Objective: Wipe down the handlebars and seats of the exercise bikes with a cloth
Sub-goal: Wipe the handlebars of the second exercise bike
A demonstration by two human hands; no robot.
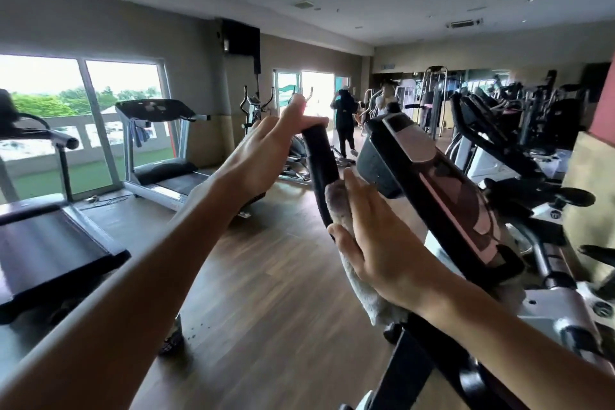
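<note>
Writing: none legible; console markings and a wall sign at far right blurred beyond reading.
Left hand (266,146): raised at the top end of the black handlebar (319,163), fingers straight and spread, thumb side against the grip's tip; nothing clasped.
Right hand (376,236): flat, fingers together and extended, pressing the cloth (339,206) against the handlebar's lower stretch; thumb hooked round the near side of the bar.
Cloth: grey-white, sandwiched between palm and bar, tail hanging below the wrist.
Handlebar: upright curved black bar just left of the console (432,190), between both hands.
Console: tilted black panel with pink-white trim, on the exercise bike (549,303) at right.
Seat: out of view.
Surroundings: treadmill (159,150) by the windows (83,103), wooden floor (266,276), person in dark clothing (344,120) far back, more machines at right.
</note>
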